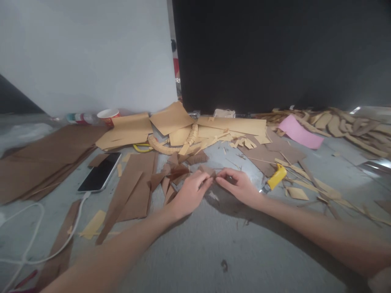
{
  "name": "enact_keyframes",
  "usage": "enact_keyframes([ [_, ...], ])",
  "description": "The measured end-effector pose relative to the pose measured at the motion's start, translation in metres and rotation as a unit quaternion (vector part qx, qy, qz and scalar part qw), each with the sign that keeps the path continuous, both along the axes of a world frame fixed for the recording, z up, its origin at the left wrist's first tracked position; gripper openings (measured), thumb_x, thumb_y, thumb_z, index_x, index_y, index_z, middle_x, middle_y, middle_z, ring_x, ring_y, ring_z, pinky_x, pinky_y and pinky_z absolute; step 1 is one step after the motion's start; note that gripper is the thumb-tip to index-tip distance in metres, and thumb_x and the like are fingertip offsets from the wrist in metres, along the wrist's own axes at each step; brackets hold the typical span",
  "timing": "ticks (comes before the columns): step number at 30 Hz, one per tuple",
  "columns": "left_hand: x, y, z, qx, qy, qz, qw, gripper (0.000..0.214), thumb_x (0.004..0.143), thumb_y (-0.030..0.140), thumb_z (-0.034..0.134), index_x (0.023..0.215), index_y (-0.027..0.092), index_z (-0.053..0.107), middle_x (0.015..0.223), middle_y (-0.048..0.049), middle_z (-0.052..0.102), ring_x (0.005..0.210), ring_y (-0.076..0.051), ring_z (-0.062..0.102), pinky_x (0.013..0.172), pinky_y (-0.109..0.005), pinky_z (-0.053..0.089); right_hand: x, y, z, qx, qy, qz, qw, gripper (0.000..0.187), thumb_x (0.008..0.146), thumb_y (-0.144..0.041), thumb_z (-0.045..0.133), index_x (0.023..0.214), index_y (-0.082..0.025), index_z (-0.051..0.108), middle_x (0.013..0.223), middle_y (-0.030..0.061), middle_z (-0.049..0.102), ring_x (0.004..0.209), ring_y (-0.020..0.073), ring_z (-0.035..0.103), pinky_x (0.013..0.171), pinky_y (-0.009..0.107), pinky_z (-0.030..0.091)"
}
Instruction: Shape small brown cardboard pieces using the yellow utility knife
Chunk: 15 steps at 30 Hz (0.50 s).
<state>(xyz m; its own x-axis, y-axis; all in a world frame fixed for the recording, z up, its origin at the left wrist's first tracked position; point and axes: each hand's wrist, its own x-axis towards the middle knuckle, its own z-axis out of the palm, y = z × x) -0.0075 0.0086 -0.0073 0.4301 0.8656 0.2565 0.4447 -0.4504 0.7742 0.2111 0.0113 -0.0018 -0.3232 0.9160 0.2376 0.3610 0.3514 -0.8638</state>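
Note:
My left hand (192, 190) is closed in a pinch on a small brown piece (207, 169) of thin sheet material, held just above the table. Facing it, my right hand (240, 188) has thumb and forefinger pressed together at the right end of that piece; the exact grip there is blurred. Left of my left hand lies a loose pile of small folded brown scraps (177, 171). A yellow-handled utility knife (275, 179) rests to the right of my right hand.
Brown sheets (134, 191) and a phone (100, 173) on a white cable (79, 219) lie left. Behind are tan sheets (131, 128), a curved wrapped tan strip (161, 147), a paper cup (108, 116) and a bottle (82, 119). A pink sheet (301, 132) and scrap strips lie right.

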Motion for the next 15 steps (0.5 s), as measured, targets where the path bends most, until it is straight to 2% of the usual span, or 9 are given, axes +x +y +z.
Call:
enact_keyframes([
  [4, 0.0002, 0.0004, 0.0002, -0.012, -0.003, -0.002, 1.0, 0.038, 0.112, 0.04, 0.046, 0.083, 0.02, 0.059, 0.082, -0.0004, 0.06, 0.079, -0.017, 0.056, 0.073, -0.03, 0.038, -0.0014, 0.0, -0.0005, 0.012, -0.02, 0.005, 1.0, 0.025, 0.099, -0.04, 0.065, 0.082, -0.022, 0.07, 0.078, 0.0012, 0.07, 0.073, 0.0167, 0.062, 0.067, 0.028, 0.049],
  [12, 0.0013, 0.0006, 0.0023, -0.021, 0.022, -0.025, 0.999, 0.041, 0.112, 0.04, 0.042, 0.078, 0.02, 0.053, 0.079, 0.0, 0.057, 0.077, -0.018, 0.054, 0.072, -0.031, 0.036, -0.0009, 0.0003, 0.002, 0.048, -0.018, 0.031, 0.998, 0.026, 0.101, -0.034, 0.063, 0.08, -0.022, 0.071, 0.074, 0.0009, 0.067, 0.071, 0.0167, 0.061, 0.066, 0.029, 0.045],
  [15, 0.0017, 0.0011, 0.0022, -0.021, 0.02, -0.015, 0.999, 0.04, 0.111, 0.038, 0.044, 0.077, 0.02, 0.052, 0.077, 0.0003, 0.057, 0.074, -0.017, 0.053, 0.071, -0.03, 0.035, -0.002, 0.0016, 0.0002, 0.047, -0.014, 0.031, 0.998, 0.027, 0.102, -0.035, 0.063, 0.079, -0.022, 0.071, 0.075, 0.0009, 0.067, 0.072, 0.0169, 0.061, 0.068, 0.029, 0.046],
])
